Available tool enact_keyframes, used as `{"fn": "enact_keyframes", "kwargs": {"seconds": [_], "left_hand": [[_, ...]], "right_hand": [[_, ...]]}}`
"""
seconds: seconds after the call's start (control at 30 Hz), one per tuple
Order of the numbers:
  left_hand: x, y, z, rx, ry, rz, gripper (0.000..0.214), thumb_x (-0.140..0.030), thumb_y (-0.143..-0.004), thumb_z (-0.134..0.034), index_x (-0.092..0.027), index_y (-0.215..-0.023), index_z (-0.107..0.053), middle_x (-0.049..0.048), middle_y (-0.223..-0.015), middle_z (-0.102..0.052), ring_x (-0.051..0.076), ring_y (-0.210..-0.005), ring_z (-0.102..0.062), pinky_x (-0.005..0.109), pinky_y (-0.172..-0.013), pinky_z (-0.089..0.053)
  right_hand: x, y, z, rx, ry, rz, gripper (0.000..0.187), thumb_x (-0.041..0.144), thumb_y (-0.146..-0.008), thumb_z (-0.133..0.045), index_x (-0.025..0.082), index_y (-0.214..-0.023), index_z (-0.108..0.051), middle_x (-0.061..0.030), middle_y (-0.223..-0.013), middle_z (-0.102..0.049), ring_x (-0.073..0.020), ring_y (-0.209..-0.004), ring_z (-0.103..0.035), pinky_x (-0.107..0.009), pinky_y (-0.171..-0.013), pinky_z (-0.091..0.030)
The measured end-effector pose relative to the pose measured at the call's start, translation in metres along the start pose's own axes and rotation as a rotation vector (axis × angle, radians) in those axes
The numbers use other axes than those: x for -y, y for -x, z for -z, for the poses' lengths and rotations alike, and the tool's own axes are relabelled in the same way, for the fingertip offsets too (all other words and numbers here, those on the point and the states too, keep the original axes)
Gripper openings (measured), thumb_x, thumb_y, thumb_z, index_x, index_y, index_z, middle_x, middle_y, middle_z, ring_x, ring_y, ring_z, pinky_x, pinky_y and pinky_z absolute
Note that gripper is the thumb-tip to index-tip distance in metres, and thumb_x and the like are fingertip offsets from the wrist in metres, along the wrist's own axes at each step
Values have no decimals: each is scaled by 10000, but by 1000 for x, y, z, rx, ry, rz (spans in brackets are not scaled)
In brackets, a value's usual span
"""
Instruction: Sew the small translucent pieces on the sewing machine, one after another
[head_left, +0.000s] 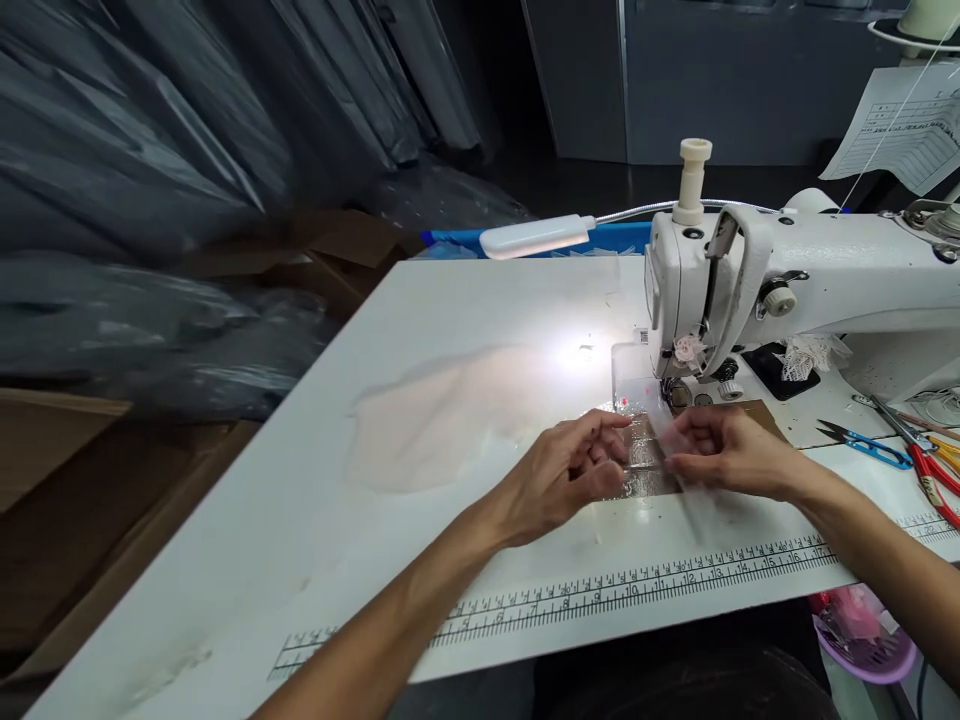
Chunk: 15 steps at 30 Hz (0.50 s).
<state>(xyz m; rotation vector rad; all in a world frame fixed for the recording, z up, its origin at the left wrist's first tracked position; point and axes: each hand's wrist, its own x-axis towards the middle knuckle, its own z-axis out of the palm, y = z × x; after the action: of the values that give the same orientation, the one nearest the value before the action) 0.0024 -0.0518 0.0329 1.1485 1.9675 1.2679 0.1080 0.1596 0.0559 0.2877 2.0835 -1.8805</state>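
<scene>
Evidently the lamp (536, 237), in the upper middle of the frame, is angled so that its bright patch falls on the tabletop (480, 310) just left of the sewing machine (840, 265), near where the hands meet. At right of centre, just below the needle area, the right hand (716, 450) pinches a sheer strip (699, 515) between thumb and bent fingers; the strip is blurred and hangs down toward the table edge. The left hand (574, 462) faces it across a brown plate (651, 455), its fingers curled toward the thumb; whether it grips anything I cannot tell. Being so close together probably suits handling something small and flimsy. A pale sheer cloth (442, 420) lies spread left of centre, where there is room. Snips (866, 443) and scissors (926, 465) sit at the right edge, likely for easy reach, while the ruler (637, 592) runs along the lower edge, handy for measuring.
</scene>
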Motion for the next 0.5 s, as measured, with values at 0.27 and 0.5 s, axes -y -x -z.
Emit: {"fn": "enact_keyframes", "kwargs": {"seconds": [0.27, 0.5], "left_hand": [[-2, 1, -4, -54, 167, 324, 628, -400, -774, -715, -167, -1305, -474, 21, -828, -650, 148, -655, -628, 291, -589, -546], [-1, -2, -8, -109, 201, 358, 515, -297, -797, -670, -170, -1265, -498, -19, -761, -628, 129, -605, -625, 276, -552, -576]], "right_hand": [[-11, -6, 2, -167, 481, 280, 274, 305, -964, -501, 140, -1129, -645, -95, -924, -686, -184, -823, -650, -367, -797, -558], [-39, -1, 13, -118, 1092, 694, 386, 184, -953, -412, 179, -1282, -614, -134, -1072, -567, -231, -1013, -568, -435, -899, -545]]}}
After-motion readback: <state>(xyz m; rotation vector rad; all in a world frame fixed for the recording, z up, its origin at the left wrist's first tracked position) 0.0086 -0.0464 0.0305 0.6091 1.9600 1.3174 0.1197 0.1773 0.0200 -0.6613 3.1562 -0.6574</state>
